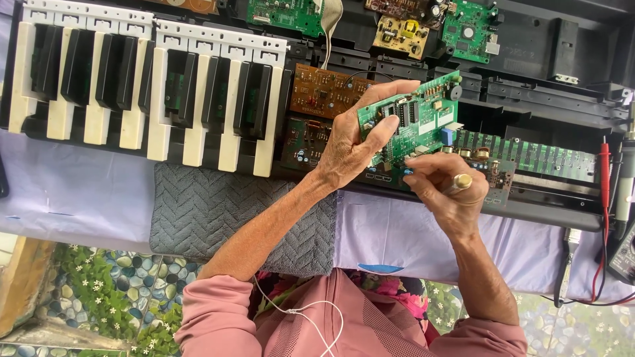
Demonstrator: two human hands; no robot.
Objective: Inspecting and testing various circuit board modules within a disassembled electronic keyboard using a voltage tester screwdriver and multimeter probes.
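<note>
tbl: pale lilac cloth [73, 192] | grey quilted mat [198, 211] | floor: pebble-flower print [99, 284] | daylight
</note>
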